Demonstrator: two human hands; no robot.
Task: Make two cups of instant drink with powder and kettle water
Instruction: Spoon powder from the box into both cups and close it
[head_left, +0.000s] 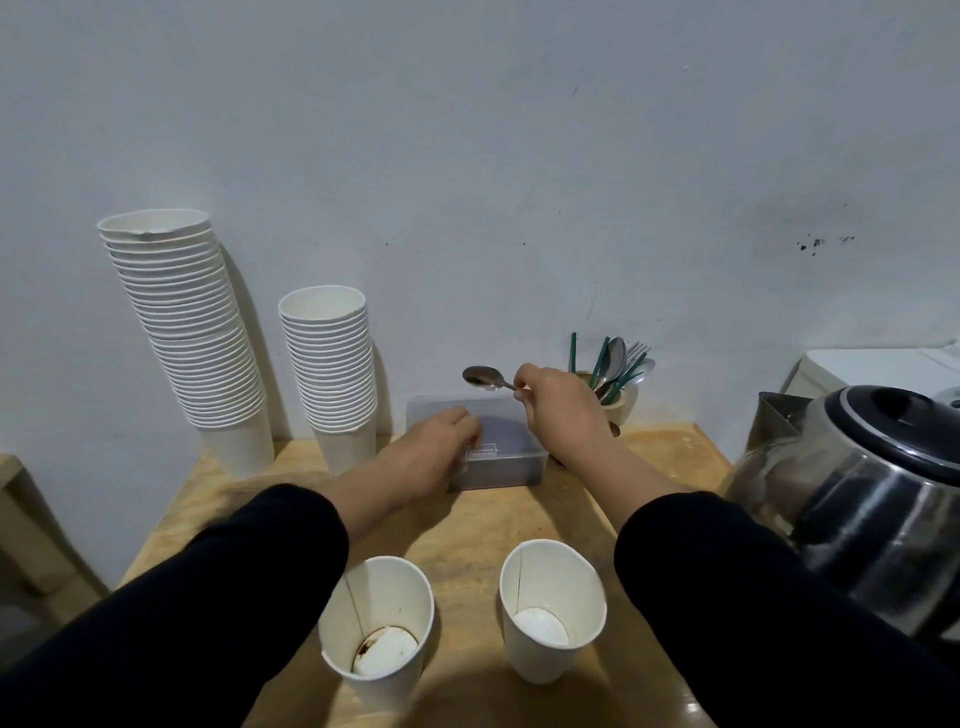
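Opening the powder box, spoon at the ready.

The left hand (436, 452) rests on the clear powder box (498, 457), fingers curled at its front latch; the lid looks closed. The right hand (558, 410) pinches a spoon (483, 376) just above the box, its long axis level, bowl pointing toward the left hand. Two paper cups (376, 623) (553, 603) stand on the table (467, 519) between the forearms; the left-side one is brown-stained, neither shows water. The kettle (872, 493) sits beyond the right arm. Next, likely: lift the lid, scoop.

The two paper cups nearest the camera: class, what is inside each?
The left cup shows a brown ring of residue on its bottom. The right cup shows a clean white bottom. Neither holds visible liquid; near walls hide part of each bottom.
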